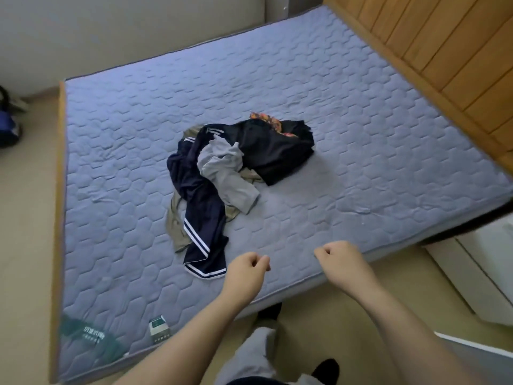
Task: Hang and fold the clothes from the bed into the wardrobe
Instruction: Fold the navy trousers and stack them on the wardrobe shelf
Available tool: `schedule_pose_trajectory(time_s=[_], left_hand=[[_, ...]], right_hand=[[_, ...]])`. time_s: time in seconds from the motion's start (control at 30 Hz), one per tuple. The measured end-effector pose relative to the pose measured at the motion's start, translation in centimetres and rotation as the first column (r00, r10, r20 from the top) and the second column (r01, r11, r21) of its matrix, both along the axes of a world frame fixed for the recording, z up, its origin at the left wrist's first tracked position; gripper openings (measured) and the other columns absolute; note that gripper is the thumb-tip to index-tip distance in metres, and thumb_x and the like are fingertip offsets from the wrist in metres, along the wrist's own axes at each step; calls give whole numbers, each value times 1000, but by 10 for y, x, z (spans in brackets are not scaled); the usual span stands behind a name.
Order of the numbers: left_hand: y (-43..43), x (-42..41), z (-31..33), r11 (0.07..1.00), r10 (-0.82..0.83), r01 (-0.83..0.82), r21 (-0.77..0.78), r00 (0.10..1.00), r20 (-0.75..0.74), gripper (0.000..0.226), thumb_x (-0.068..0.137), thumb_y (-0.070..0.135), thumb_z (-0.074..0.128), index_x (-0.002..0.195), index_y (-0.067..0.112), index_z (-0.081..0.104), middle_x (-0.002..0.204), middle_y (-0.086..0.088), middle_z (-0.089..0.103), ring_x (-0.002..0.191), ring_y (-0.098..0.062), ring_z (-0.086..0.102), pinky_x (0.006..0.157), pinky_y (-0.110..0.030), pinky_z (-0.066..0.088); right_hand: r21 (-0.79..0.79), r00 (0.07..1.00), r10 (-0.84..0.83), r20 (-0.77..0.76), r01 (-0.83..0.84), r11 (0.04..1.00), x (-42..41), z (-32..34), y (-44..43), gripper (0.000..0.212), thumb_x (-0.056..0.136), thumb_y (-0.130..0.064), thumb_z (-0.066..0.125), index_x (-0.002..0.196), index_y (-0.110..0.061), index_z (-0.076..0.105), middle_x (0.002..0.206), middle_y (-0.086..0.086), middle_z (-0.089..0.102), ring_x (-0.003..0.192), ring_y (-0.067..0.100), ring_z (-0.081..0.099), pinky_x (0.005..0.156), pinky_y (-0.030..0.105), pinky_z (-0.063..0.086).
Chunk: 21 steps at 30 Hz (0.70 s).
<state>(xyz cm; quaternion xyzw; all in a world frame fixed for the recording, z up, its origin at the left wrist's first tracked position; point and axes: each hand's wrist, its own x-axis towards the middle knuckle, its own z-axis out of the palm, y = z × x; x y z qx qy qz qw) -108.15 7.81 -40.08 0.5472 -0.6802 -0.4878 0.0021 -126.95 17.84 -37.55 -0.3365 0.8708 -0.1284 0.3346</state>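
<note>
I look down from head height across a blue-grey quilted mattress (pixel 361 107) with a hexagon stitch pattern. Both bare forearms reach out over its near edge. The left hand (pixel 247 269) and the right hand (pixel 337 258) are side by side with a gap between them. Each has its fingers curled into a fist and grips nothing. Both are above the mattress surface; I cannot tell whether they touch it.

Ahead of the hands, mostly beyond the left one, lies a loose pile of clothes in the middle of the mattress. Nearest the left hand, just to its left, is the hem of a pair of navy track trousers (pixel 200 207) with 3 white side stripes. A crumpled light grey garment (pixel 227 173) lies across them. A rumpled black garment (pixel 272 151) sits farther out, ahead of the gap between the 2 hands. An olive-khaki garment (pixel 175 226) shows from under the navy trousers, and a scrap of orange patterned fabric (pixel 266 120) shows at the far edge of the pile.

Left of the left forearm, near the mattress corner, sits a small green and white box (pixel 158 327), and beyond it a dark green printed label (pixel 88 333). Far beyond the right hand runs a slatted wooden headboard (pixel 444 51). To the right of the right hand stands a white cabinet (pixel 485 273). Between the forearms I see a grey trouser leg (pixel 249 354). A blue bag (pixel 8 129) is on the floor at the far left.
</note>
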Motion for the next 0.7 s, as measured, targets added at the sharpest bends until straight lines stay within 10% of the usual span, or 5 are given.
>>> schedule_pose_trajectory(time_s=[0.47,0.7], left_hand=[[-148,73,-228,935,141,-254,248,906,399,23,87,26,53,80,11,69,88,-16,71,89,-34,67,67,-31,43],[-189,78,-304,912,155,-310,269,866,475,47,91,24,58,138,22,56,156,-10,22,103,-30,62,98,-31,47]], right_hand=[[246,965,173,195,-219,944,38,-150,-138,34,107,-31,38,83,-19,59,100,13,72,98,35,65,86,39,50],[316,959,186,214,-248,916,34,-206,-173,25,106,-30,40,92,-23,60,107,8,72,96,33,68,88,40,53]])
